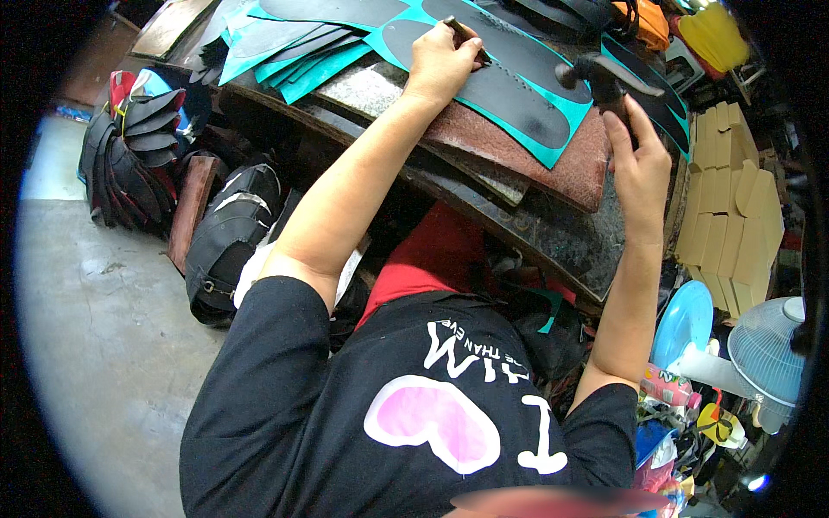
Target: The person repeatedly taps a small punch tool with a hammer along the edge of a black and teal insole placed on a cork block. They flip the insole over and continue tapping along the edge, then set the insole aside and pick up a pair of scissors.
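My left hand (436,65) is closed around a short dark metal rod, seemingly a punch (456,28), over a black sole shape (527,112) on a teal-backed sheet (554,158). A line of small marks runs along the sheet near the rod. To the right, my right hand (639,168) grips a claw hammer (604,78) and holds its dark head raised above the sheet's right side. Most of the hammer's handle is hidden by my fingers. Under the sheet lies a reddish-brown board (570,183).
More teal and black sheets (302,65) are stacked at the table's left. Below hangs a bundle of black sole pieces (129,164), near a black bag (233,242). Cardboard boxes (725,216), a fan (768,345) and a blue round lid (684,324) stand right.
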The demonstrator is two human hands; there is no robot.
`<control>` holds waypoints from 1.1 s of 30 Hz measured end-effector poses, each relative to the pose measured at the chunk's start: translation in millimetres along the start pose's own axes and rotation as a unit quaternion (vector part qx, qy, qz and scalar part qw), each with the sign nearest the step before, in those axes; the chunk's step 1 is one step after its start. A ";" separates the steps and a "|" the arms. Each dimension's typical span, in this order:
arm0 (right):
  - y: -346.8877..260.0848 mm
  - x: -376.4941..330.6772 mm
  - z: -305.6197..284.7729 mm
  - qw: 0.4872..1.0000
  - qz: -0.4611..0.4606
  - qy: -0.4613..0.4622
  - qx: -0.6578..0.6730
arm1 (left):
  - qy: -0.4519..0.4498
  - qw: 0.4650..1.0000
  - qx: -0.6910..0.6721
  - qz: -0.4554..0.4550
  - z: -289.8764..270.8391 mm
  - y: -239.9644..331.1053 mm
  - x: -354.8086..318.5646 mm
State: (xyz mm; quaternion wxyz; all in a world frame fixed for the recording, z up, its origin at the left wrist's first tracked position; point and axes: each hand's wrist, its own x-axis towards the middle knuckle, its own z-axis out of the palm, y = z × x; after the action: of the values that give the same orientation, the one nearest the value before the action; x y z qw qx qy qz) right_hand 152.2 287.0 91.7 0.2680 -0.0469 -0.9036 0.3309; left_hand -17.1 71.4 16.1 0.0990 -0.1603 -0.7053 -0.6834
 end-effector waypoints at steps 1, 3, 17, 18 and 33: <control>-6.3 4.0 -1.9 1.000 -0.016 0.006 0.017 | -0.002 1.000 0.005 0.000 0.0 -1.1 -0.1; -21.5 9.3 -11.8 0.996 -0.040 0.021 0.078 | -0.011 0.999 0.047 0.019 -0.1 -1.1 0.1; 2.6 10.2 8.5 0.995 -0.066 0.039 -0.067 | -0.021 0.999 -0.025 0.002 8.7 -5.3 2.2; -2.7 10.7 0.5 0.998 -0.033 0.036 -0.040 | -0.039 0.999 -0.012 -0.002 6.9 -6.8 3.9; 3.3 1.5 9.4 0.995 -0.042 0.039 -0.078 | -0.004 0.999 -0.047 -0.007 18.7 3.9 -5.0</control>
State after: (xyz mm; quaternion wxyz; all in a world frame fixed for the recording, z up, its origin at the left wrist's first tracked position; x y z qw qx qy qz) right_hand 145.8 284.6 84.3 0.3123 -0.0426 -0.9167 0.2455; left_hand -9.5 89.6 17.0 0.0843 -0.1625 -0.6738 -0.7158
